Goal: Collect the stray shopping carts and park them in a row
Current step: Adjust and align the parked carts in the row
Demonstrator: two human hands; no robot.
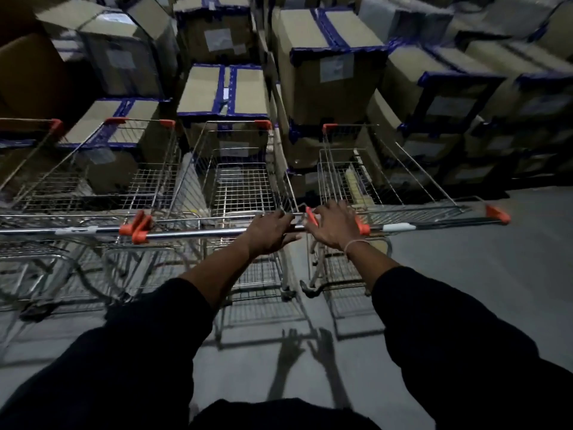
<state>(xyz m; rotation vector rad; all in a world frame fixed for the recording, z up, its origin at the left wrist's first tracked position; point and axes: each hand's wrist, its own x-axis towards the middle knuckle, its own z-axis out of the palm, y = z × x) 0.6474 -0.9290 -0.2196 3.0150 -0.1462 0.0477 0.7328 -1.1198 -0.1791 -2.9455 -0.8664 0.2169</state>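
Your left hand [269, 232] sits on the handle bar [198, 233] of the middle cart [235, 181], at that bar's right end, fingers curled over the top of it. Your right hand [333, 225] is at the left end of the right cart's handle [434, 225], fingers spread and bent down over the orange end cap [311, 216]; motion blur there, so I can't tell if it actually grips or just rests. A thin band [356, 243] is on that wrist.

Three wire carts stand side by side on the grey floor [465, 274], noses toward the box stack: left cart [102, 178], middle cart, right cart [372, 178]. Left and middle handles meet at their orange caps [138, 226], touching or nearly so. The right cart stands just beside the middle one, with a narrow gap between the baskets. A fourth cart's corner [37, 131] shows at the left edge.

Cardboard boxes with blue tape [325, 72] are stacked right behind the cart noses, across the whole width. Both your sleeves [449, 336] are dark. Hand shadows [307, 352] fall on the floor below.
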